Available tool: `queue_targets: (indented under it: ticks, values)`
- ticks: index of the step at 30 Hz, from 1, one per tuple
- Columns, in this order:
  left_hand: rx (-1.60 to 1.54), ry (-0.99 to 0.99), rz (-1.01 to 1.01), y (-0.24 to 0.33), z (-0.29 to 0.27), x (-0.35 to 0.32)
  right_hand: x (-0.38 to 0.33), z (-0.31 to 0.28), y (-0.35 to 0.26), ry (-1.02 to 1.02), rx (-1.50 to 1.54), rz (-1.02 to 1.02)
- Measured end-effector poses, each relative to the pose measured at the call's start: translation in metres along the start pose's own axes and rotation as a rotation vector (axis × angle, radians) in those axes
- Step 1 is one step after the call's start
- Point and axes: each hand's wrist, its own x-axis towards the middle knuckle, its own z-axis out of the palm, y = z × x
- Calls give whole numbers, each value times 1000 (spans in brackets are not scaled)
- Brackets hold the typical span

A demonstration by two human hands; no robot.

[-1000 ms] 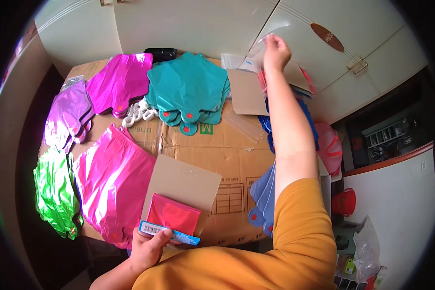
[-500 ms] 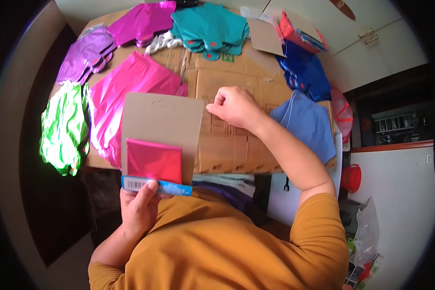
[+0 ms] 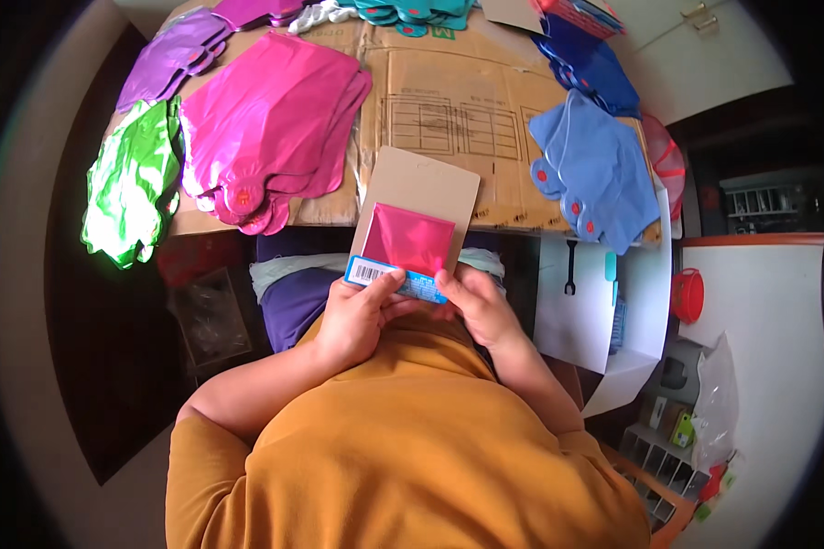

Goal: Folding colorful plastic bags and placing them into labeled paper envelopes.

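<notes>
In front of my body, a brown cardboard backing card (image 3: 428, 181) is tilted a little to the right. On it lies a folded square of shiny pink foil (image 3: 410, 236), with a blue label strip (image 3: 419, 285) along the card's lower edge. My left hand (image 3: 352, 320) is closed on the left part of that edge, its thumb over the label. My right hand (image 3: 485, 306) pinches the lower right corner, thumb on the front. Fingers behind the card are partly hidden. Beyond it, a stack of flat pink foil pieces (image 3: 275, 110) with rounded tabs rests on the cardboard-covered table (image 3: 412, 82).
Around the table lie foil stacks in green (image 3: 133, 183), purple (image 3: 169, 64), teal (image 3: 421, 13), dark blue (image 3: 590, 73) and light blue (image 3: 595, 174). A white bundle (image 3: 325, 16) sits at the back. Right of the table hang a white panel (image 3: 572, 320) and a red basket (image 3: 688, 296).
My right hand has come down from above the table to the card's lower right corner. The card has moved right and closer to my body. The view has tipped downward.
</notes>
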Motion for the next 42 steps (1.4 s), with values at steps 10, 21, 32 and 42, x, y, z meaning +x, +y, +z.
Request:
queue_targets:
  ticks: [10,21,32,42]
  values:
    - [3,-14,-2,-4,-5,3,27,27,23,172,281,-249]
    - [47,-33,14,-4,-4,5,49,22,-2,350,323,-294]
    - [13,8,22,-4,3,4,45,19,-2,293,351,-252]
    - [13,53,51,-8,3,7,46,23,4,296,374,-284]
